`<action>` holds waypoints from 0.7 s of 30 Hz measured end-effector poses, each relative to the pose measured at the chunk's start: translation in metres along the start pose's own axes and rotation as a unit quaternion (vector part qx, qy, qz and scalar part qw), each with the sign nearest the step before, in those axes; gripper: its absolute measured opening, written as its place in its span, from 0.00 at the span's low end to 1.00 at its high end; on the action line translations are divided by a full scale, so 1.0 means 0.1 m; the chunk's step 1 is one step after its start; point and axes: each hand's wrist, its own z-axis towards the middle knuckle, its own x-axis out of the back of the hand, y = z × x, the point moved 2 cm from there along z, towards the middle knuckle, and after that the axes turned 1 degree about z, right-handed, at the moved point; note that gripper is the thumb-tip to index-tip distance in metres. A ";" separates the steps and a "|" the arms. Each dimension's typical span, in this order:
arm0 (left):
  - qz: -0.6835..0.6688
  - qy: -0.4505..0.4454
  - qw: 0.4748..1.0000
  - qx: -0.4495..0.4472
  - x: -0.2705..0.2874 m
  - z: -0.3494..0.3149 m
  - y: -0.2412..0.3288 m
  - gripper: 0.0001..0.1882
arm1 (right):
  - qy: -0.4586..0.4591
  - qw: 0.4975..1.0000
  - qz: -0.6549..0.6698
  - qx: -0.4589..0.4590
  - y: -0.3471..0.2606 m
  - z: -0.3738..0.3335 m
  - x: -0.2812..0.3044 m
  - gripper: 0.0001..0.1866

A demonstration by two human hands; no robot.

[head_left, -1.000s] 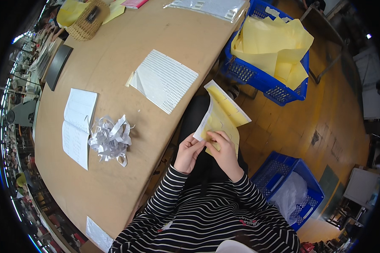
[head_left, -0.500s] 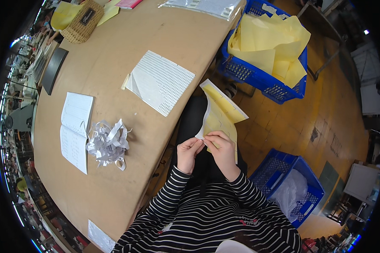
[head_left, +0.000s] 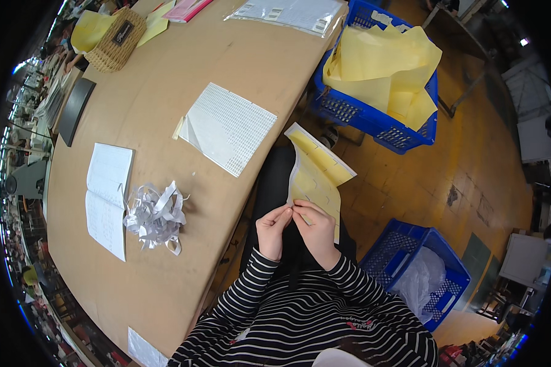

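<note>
Picking at a yellow sheet over my lap, beside the table edge.

Left hand (head_left: 273,231) and right hand (head_left: 315,227) both pinch narrow on the lower edge of the yellow sheet (head_left: 315,177), fingertips meeting; the sheet stands up and away from me, clear of the table (head_left: 159,92). Best, I judge, to keep the left pinch firm as an anchor and work the right fingertips slowly along the edge so nothing tears. Pile of white paper scraps (head_left: 155,215) lies on the table to my left; blue crate (head_left: 422,269) sits on the floor to my right.
</note>
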 end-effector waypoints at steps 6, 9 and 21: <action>0.009 0.007 1.000 -0.016 0.00 -0.01 -0.04 0.11 | -0.012 0.990 0.076 -0.119 0.11 -0.01 0.00 0.06; 0.004 0.012 1.000 0.001 0.02 0.00 -0.07 0.11 | -0.019 0.995 0.034 -0.091 0.08 0.00 0.01 0.05; 0.005 -0.010 1.000 -0.023 0.04 0.04 -0.07 0.08 | -0.023 0.996 -0.015 -0.088 0.03 0.05 -0.03 0.04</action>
